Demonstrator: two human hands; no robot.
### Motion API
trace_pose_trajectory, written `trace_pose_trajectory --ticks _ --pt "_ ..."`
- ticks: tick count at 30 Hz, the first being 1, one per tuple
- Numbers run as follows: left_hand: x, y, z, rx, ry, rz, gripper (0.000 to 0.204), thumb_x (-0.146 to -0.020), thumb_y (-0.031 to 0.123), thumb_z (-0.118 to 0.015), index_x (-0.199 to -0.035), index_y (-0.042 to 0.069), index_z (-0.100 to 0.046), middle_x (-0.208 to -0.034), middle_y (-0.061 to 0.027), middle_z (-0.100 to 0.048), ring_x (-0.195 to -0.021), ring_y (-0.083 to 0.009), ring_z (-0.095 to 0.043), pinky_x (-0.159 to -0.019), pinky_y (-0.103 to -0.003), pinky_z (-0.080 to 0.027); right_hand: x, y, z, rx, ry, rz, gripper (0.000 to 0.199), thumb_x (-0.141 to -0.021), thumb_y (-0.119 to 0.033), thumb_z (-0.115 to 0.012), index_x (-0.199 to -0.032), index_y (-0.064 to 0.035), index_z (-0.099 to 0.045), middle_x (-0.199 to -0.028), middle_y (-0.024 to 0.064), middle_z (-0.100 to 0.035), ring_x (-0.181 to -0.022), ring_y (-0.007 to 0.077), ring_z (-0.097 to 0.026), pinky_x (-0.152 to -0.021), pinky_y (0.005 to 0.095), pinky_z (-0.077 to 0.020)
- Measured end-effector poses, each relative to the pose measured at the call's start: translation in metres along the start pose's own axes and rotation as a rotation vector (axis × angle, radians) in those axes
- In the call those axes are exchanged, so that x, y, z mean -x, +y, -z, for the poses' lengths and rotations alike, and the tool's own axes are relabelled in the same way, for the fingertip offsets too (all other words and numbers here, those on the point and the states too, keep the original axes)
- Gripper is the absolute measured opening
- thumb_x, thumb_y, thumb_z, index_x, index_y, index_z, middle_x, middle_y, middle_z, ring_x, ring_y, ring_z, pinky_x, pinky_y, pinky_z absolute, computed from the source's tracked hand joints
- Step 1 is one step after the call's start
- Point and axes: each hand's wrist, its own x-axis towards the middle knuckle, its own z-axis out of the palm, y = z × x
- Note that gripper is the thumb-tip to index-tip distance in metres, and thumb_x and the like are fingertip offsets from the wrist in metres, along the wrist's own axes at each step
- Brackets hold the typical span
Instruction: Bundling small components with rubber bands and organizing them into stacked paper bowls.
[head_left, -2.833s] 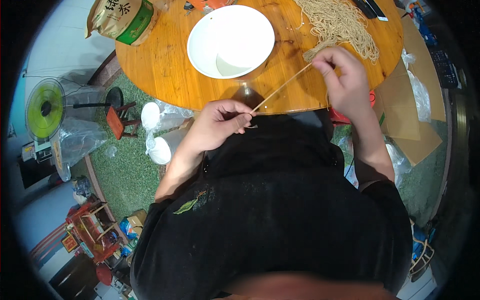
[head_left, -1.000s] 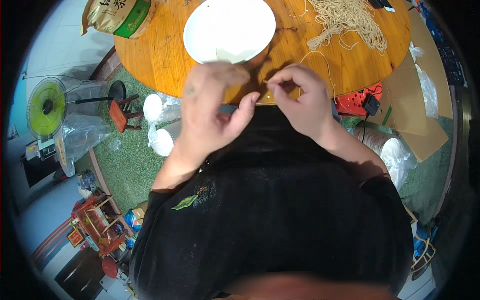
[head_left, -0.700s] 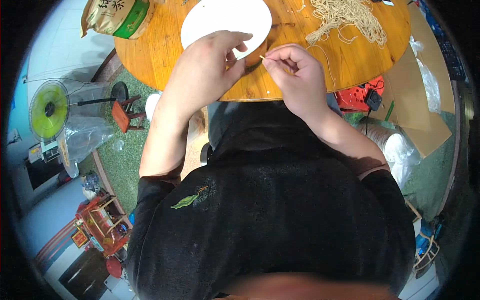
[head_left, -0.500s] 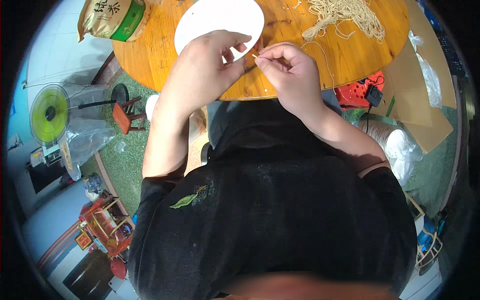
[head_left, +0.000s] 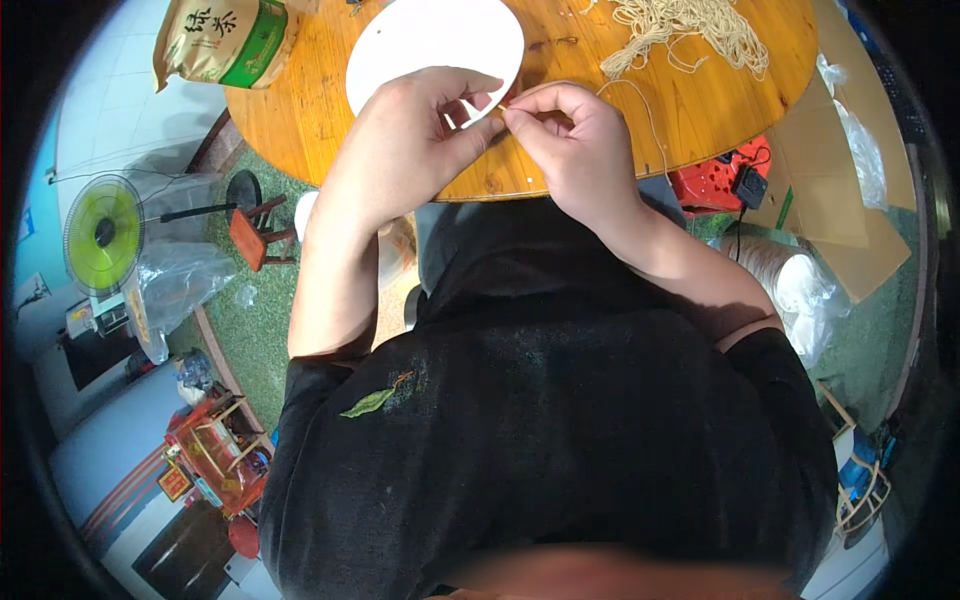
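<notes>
I'm sitting at a round wooden table [head_left: 330, 110], green floor showing below its edge, a green fan [head_left: 103, 233] standing off to my left and a red crate [head_left: 715, 180] tucked under the table on my right. A white plate [head_left: 420, 45] is lying right in front of me, a green-and-tan bag [head_left: 225, 40] beyond it to the left, and a loose heap of pale string [head_left: 690, 25] is spread out near the far right of the tabletop. My left hand [head_left: 405, 145] and my right hand [head_left: 575, 140] are meeting over the table's near edge, just below the plate's rim. Both are pinching in, fingertips touching each other (tight little grip), on one thin strand [head_left: 640, 100] that is looping away from my right hand toward the heap. What sits between the fingertips is too small to tell apart.
</notes>
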Motion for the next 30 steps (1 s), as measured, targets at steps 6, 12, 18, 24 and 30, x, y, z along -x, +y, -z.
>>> trace_pose_trajectory --ticks 6,12,18,24,30 --pt "-0.001 0.001 0.007 0.050 -0.091 0.013 0.031 -0.101 0.014 -0.079 -0.129 0.001 -0.075 -0.092 -0.0059 -0.075 -0.081 -0.0134 -0.066 -0.076 -0.031 -0.056 -0.001 0.002 -0.002 -0.022 0.017 -0.024 0.014 -0.100 -0.012 -0.078 -0.100 0.0017 -0.077 -0.087 0.0044 -0.078 -0.076 0.0080 -0.071 -0.066 0.0264 -0.0543" --pt "-0.002 -0.006 0.009 0.128 -0.100 -0.006 0.025 -0.108 0.004 -0.065 -0.131 -0.003 -0.072 -0.101 -0.0108 -0.078 -0.097 -0.0147 -0.072 -0.091 -0.032 -0.058 -0.002 -0.004 -0.001 0.077 0.007 -0.006 0.014 -0.100 -0.013 -0.079 -0.098 0.0011 -0.077 -0.083 0.0058 -0.078 -0.073 0.0084 -0.071 -0.064 0.0275 -0.0536" --pt "-0.015 -0.006 0.018 0.025 -0.259 0.056 0.023 -0.112 0.006 -0.064 -0.131 -0.004 -0.072 -0.109 -0.0099 -0.079 -0.102 -0.0135 -0.071 -0.093 -0.031 -0.058 -0.004 -0.007 0.000 0.166 0.016 0.018 0.017 -0.099 -0.016 -0.081 -0.099 0.0001 -0.079 -0.084 0.0071 -0.080 -0.070 0.0106 -0.072 -0.064 0.0289 -0.0537" --pt "-0.030 -0.013 0.019 0.071 -0.304 0.014 0.021 -0.110 0.006 -0.069 -0.127 -0.006 -0.073 -0.105 -0.0044 -0.078 -0.099 -0.0101 -0.070 -0.089 -0.029 -0.058 -0.005 -0.010 0.000 0.183 0.035 0.023 0.016 -0.100 -0.016 -0.081 -0.100 0.0002 -0.080 -0.087 0.0077 -0.081 -0.072 0.0111 -0.072 -0.065 0.0288 -0.0546" --pt "-0.033 -0.020 0.011 0.112 -0.285 0.082 0.012 -0.109 0.005 -0.069 -0.117 -0.003 -0.073 -0.097 -0.0022 -0.075 -0.092 -0.0080 -0.069 -0.083 -0.028 -0.058 -0.006 -0.010 0.003 0.185 0.042 0.013 0.016 -0.100 -0.015 -0.081 -0.100 0.0003 -0.079 -0.089 0.0079 -0.081 -0.077 0.0109 -0.073 -0.069 0.0283 -0.0559"
